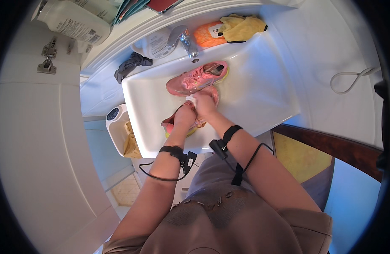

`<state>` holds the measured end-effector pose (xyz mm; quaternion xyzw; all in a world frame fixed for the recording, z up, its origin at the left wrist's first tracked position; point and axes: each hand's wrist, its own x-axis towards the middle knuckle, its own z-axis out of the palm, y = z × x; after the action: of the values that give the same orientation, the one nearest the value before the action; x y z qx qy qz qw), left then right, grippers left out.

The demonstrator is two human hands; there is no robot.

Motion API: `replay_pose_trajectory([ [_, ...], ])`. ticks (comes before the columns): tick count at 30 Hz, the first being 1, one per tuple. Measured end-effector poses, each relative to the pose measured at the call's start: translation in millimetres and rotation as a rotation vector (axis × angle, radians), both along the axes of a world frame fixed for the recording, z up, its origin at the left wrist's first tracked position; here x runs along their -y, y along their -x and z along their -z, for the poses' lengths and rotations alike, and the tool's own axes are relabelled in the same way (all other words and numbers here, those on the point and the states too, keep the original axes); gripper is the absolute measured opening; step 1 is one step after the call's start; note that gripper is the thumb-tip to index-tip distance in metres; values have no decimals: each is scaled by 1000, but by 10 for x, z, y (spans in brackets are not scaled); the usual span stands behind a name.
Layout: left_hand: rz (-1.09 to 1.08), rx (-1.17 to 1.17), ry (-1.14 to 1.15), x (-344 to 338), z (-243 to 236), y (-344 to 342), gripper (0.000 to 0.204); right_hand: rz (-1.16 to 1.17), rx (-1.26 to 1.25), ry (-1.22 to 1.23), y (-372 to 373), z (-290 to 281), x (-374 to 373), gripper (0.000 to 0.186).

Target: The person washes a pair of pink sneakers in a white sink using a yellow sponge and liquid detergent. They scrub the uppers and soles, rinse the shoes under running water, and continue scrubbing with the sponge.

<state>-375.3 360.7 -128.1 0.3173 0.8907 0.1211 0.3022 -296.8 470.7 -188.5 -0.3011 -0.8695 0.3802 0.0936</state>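
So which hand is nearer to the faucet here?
Right. The right hand sits over the nearer pink shoe, closer to the faucet; the left hand grips that shoe lower down, farther from it.

The near pink shoe (pixel 182 122) lies mostly hidden beneath the left hand (pixel 184 116) and right hand (pixel 204 105); only its heel end and a strip of sole show. A small white thing (pixel 191 100) sits between the fingertips, too small to tell what it is or which hand holds it. The bottle (pixel 74 19) at the top left is cut off by the dark rim. The print on the orange packet (pixel 207 34) is blurred, and the yellow cloth (pixel 241 27) covers its right end.
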Motion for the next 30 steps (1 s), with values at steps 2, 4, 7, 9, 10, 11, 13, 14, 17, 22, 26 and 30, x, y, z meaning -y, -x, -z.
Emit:
replay_pose_trajectory([
  [2, 28, -13, -10, 10, 2, 0, 26, -49, -163, 78, -34, -39, -79, 21],
  [4, 133, -66, 57, 17, 19, 7, 27, -241, -6, -122, -90, -94, -210, 23],
  [7, 188, -93, 115, 1, 70, 22, 28, 33, 32, -252, -233, -142, -441, 22],
  [9, 121, -66, 78, 17, 91, 14, 28, -132, 105, -285, -326, -149, -395, 25],
  [10, 106, -59, 84, 9, 95, 24, 28, -159, 130, -275, -340, -153, -251, 26],
  [11, 101, -60, 74, 10, 93, 27, 28, -145, 139, -269, -368, -158, -60, 28],
  [13, 123, -61, 101, 4, 78, 42, 29, -226, 182, -266, -434, -174, 251, 31],
  [14, 113, -58, 98, 3, 70, 52, 29, -254, 183, -243, -465, -177, 273, 32],
  [17, 130, -70, 67, -10, 59, 68, 31, -238, 150, -296, -512, -230, 157, 36],
  [22, 101, -53, 14, 2, 111, 74, 34, 163, 63, 0, -539, -387, -250, 30],
  [26, 26, -14, -15, 27, 180, 109, 35, 164, 323, 145, -633, -398, -11, 27],
  [30, 25, -7, 18, 29, 184, 115, 34, 239, 252, 107, -582, -263, -119, 30],
])
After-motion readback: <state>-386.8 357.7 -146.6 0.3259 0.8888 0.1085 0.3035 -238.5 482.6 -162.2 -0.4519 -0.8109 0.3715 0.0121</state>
